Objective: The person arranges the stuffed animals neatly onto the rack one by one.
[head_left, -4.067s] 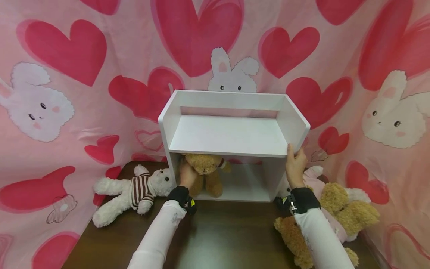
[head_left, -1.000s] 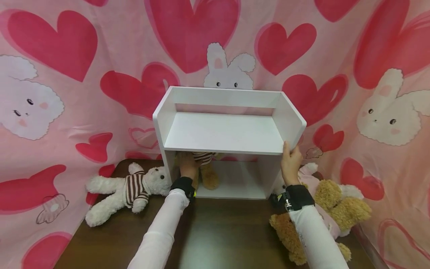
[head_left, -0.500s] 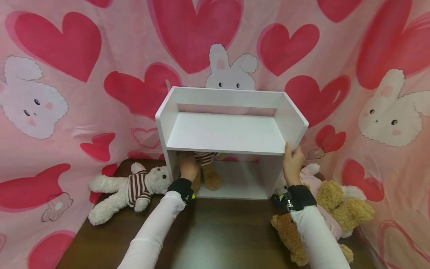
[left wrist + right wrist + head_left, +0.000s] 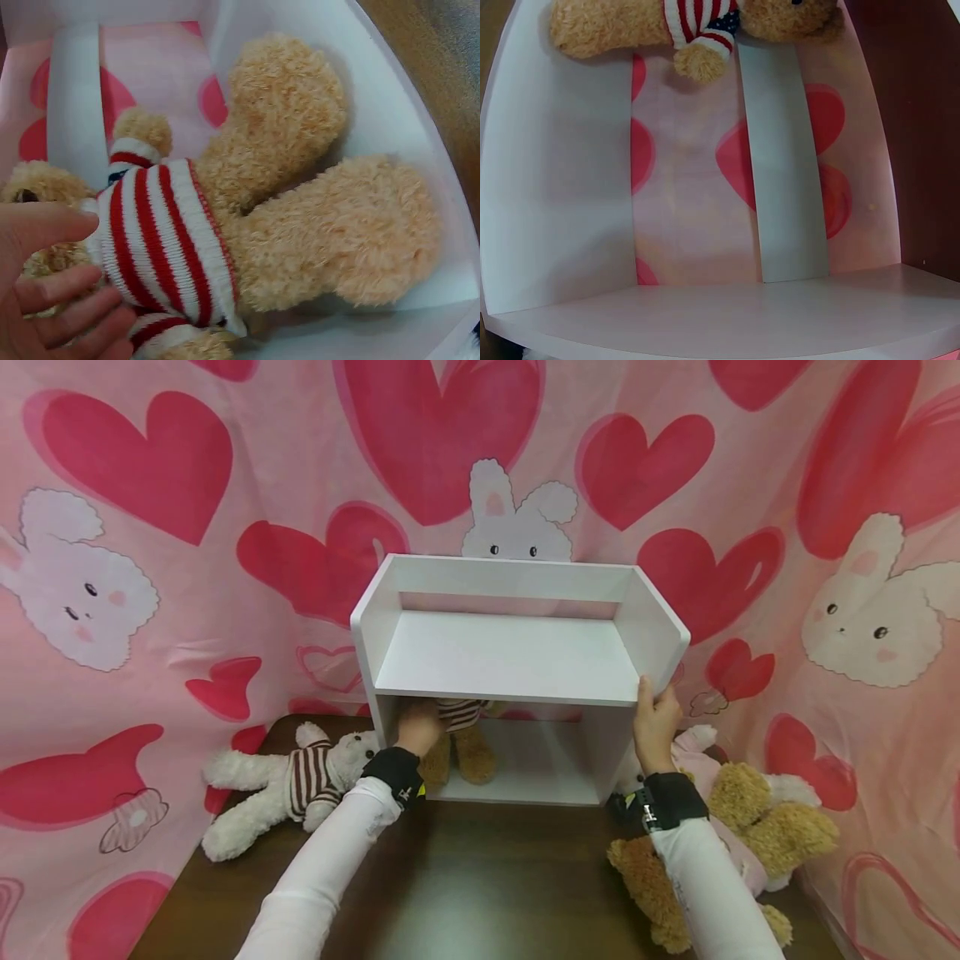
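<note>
A white two-tier shelf stands against the back wall on the dark table. Inside its lower compartment, at the left, a tan teddy bear in a red-and-white striped sweater sits with its legs forward; the upper board hides its head in the head view. My left hand is inside beside it. In the left wrist view the fingers are spread and relaxed at the bear's head and chest, holding nothing; whether they touch is unclear. My right hand grips the shelf's right side panel, thumb at the upper board's front corner.
Left of the shelf a white plush toy in a brown-striped top lies on the table. Several plush toys, tan and one in pink, lie in a heap at the right under my forearm. Heart-printed cloth hangs behind.
The teddy bear sits farther back in the compartment than several seconds ago, its head now hidden. My left hand has let go and drawn slightly away from it. My right hand stays on the shelf.
</note>
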Motion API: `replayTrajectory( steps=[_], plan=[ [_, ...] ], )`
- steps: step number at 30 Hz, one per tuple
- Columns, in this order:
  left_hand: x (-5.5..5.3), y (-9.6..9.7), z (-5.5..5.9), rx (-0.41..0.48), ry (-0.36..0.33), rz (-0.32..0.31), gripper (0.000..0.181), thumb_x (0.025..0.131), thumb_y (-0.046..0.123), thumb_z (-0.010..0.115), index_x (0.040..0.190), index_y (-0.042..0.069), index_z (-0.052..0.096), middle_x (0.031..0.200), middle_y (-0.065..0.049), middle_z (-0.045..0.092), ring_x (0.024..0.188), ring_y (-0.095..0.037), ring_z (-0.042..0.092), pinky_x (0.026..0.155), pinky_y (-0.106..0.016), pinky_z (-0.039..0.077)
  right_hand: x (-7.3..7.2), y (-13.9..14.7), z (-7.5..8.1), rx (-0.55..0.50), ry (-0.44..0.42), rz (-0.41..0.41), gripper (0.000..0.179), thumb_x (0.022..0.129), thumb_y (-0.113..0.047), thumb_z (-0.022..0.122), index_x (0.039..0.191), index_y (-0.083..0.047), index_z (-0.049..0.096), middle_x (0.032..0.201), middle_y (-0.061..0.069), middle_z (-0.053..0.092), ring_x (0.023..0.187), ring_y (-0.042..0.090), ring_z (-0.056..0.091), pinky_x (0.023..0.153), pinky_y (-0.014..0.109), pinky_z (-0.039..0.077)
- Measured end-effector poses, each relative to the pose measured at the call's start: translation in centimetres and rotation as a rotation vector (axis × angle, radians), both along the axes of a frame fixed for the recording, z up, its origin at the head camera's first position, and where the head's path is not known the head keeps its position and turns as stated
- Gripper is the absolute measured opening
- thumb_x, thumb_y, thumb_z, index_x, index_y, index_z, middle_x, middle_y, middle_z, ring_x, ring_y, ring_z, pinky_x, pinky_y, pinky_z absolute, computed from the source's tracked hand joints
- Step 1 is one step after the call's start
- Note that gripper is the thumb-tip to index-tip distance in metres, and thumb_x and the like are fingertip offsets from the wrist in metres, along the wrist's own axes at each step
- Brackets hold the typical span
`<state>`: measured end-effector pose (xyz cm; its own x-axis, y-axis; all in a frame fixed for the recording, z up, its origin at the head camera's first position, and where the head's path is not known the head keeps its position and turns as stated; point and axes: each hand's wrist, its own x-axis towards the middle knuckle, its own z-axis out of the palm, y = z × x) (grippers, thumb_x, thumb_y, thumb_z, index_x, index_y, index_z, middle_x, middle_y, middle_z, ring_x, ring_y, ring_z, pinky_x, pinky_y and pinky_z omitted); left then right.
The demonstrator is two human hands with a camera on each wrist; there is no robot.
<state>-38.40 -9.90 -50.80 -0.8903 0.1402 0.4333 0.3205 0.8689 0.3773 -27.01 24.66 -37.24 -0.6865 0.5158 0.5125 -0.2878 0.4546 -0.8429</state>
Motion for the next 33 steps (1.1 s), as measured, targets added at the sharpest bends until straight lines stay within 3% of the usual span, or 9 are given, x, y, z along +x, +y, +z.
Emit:
replayTrajectory(
  steps=[3,5,8,11,15,18,21,27,33],
  plan=[
    [2.5,0.4,3.3,-0.005,-0.050,-0.056,0.030,0.082,0.028,0.065,0.098,0.003,0.064,0.085,-0.012,0.063,0.077,-0.028,0.059,0.060,-0.039,0.047,0.0,0.0,0.0,-0.003,-0.003,0.006,0.043,0.093,-0.027,0.049,0.114,0.011,0.052,0.112,0.027,0.057,0.101,0.030,0.052,0.090,0.049,0.039],
    [4.9,0.8,6.7,-0.004,-0.189,-0.078,0.032,0.081,0.020,0.067,0.105,0.000,0.063,0.095,-0.015,0.063,0.089,-0.032,0.059,0.073,-0.045,0.048,0.0,0.0,0.0,-0.008,-0.012,0.011,0.044,0.094,-0.028,0.049,0.115,0.010,0.052,0.114,0.026,0.056,0.103,0.030,0.051,0.092,0.049,0.038],
    [6.3,1.1,8.9,-0.059,-0.297,-0.102,0.028,0.079,0.019,0.068,0.099,0.000,0.064,0.099,-0.016,0.062,0.094,-0.033,0.057,0.085,-0.049,0.042,0.1,0.0,0.0,-0.014,-0.024,0.013,0.045,0.094,-0.030,0.049,0.118,0.008,0.051,0.117,0.025,0.056,0.106,0.029,0.051,0.095,0.050,0.037],
    [5.7,1.0,8.7,-0.158,-0.375,-0.135,0.020,0.079,0.023,0.068,0.088,0.004,0.066,0.091,-0.010,0.063,0.087,-0.029,0.058,0.087,-0.047,0.040,0.0,0.0,0.0,-0.013,-0.024,0.014,0.045,0.094,-0.030,0.049,0.119,0.007,0.051,0.119,0.023,0.055,0.106,0.029,0.051,0.096,0.050,0.037],
    [1.7,0.2,4.4,-0.146,-0.499,-0.264,0.021,0.077,0.029,0.070,0.081,0.009,0.065,0.079,-0.002,0.061,0.071,-0.019,0.054,0.068,-0.036,0.046,0.0,-0.1,0.0,-0.006,-0.012,0.019,0.045,0.094,-0.029,0.049,0.118,0.008,0.051,0.117,0.024,0.056,0.105,0.029,0.051,0.095,0.050,0.037],
    [1.1,0.3,3.8,-0.115,-0.576,-0.341,0.026,0.076,0.027,0.072,0.087,0.004,0.066,0.083,-0.006,0.063,0.070,-0.018,0.056,0.062,-0.034,0.048,-0.1,-0.1,0.0,0.001,-0.015,0.014,0.044,0.094,-0.029,0.048,0.117,0.008,0.051,0.116,0.024,0.056,0.104,0.029,0.051,0.095,0.050,0.038],
    [3.2,0.8,6.3,-0.140,-0.589,-0.378,0.029,0.076,0.029,0.071,0.086,0.002,0.065,0.079,-0.005,0.061,0.068,-0.017,0.054,0.060,-0.032,0.047,-0.2,0.0,0.0,0.001,-0.006,0.010,0.043,0.094,-0.027,0.049,0.116,0.009,0.052,0.115,0.025,0.057,0.104,0.029,0.051,0.094,0.050,0.038],
    [7.1,1.4,10.8,-0.157,-0.708,-0.328,0.027,0.076,0.021,0.072,0.091,0.000,0.064,0.086,-0.007,0.063,0.076,-0.019,0.057,0.068,-0.033,0.049,-0.1,0.2,0.0,-0.015,-0.031,0.029,0.046,0.095,-0.032,0.047,0.121,0.006,0.050,0.121,0.022,0.054,0.108,0.028,0.050,0.097,0.049,0.036],
    [9.2,1.3,11.6,-0.214,-0.623,-0.405,0.019,0.078,0.015,0.072,0.080,-0.001,0.062,0.070,-0.001,0.054,0.061,-0.012,0.045,0.054,-0.025,0.040,-0.1,0.2,-0.2,-0.030,-0.033,0.041,0.046,0.095,-0.032,0.047,0.123,0.005,0.049,0.123,0.021,0.054,0.110,0.028,0.049,0.098,0.049,0.035]
  ],
)
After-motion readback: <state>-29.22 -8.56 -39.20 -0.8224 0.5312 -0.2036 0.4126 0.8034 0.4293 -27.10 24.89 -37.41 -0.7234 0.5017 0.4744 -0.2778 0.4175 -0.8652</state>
